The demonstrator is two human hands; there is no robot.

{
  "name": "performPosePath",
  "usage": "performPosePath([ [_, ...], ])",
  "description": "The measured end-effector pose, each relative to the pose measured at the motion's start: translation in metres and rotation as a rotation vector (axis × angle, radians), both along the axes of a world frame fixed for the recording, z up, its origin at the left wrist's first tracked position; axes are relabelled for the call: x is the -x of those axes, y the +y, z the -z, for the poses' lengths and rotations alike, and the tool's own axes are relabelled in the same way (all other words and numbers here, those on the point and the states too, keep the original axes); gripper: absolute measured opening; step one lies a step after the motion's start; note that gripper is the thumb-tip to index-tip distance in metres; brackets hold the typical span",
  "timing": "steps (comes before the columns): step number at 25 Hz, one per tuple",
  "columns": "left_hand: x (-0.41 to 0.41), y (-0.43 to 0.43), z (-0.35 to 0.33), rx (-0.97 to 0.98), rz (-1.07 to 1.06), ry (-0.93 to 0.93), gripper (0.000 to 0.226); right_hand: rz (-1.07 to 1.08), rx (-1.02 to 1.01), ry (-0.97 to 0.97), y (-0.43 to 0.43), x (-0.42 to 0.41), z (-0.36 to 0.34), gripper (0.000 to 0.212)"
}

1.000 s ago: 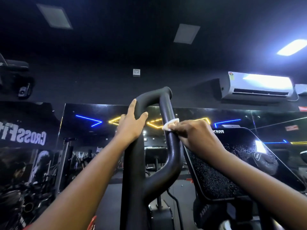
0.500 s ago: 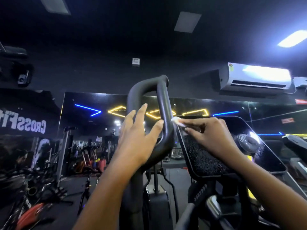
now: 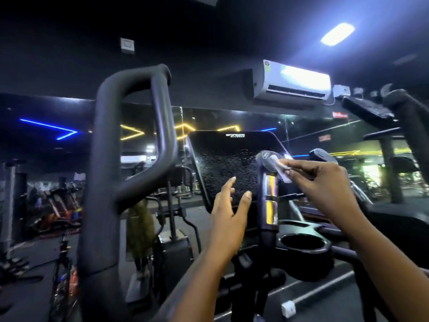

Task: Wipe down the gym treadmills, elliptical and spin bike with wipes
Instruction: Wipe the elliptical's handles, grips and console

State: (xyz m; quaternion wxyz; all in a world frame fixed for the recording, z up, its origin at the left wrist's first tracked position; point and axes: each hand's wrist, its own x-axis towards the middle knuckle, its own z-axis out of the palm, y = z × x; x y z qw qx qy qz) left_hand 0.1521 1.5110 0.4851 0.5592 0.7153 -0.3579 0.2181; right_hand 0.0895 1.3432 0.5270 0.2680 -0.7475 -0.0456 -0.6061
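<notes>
Up front at the elliptical, 2 hands and 1 wipe are in view. Right hand has the white wipe pinched betw. thumb and fingers, which are curled round it. The wipe is pressed against the rounded cap atop the near short grip, just right of the cap's face, w/ a crumpled tail hanging below the fingertips. That grip is upright and carries 2 shiny chrome plates, one above the other. A 2nd capped grip shows just behind the right hand, mostly hidden. Left hand hovers lower and to the left of the near grip, in front of the console screen. Its fingers are straight and slightly spread, holding nothing; can't tell if the tips touch the glass. The wipe is well apart from that hand, w/ the grip standing betw. them. 1 console, dark, speckled w/ droplets or dust. 1 big looped handle rises on the left and 1 more dark handle at far right. 1 round cup holder sits below the right wrist. Behind: mirror wall w/ blue neon line and yellow ones, 1 wall AC unit, 1 lit ceiling light.
</notes>
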Motion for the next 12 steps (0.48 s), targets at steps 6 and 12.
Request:
performPosePath([
  [6, -0.026, -0.060, 0.014, 0.091, 0.259, 0.187, 0.062, 0.234, 0.166, -0.124, -0.026, -0.039, -0.003, 0.024],
  [12, -0.037, -0.073, 0.033, 0.231, 0.450, 0.286, 0.070, 0.236, 0.294, -0.135, -0.005, -0.053, 0.037, 0.043],
])
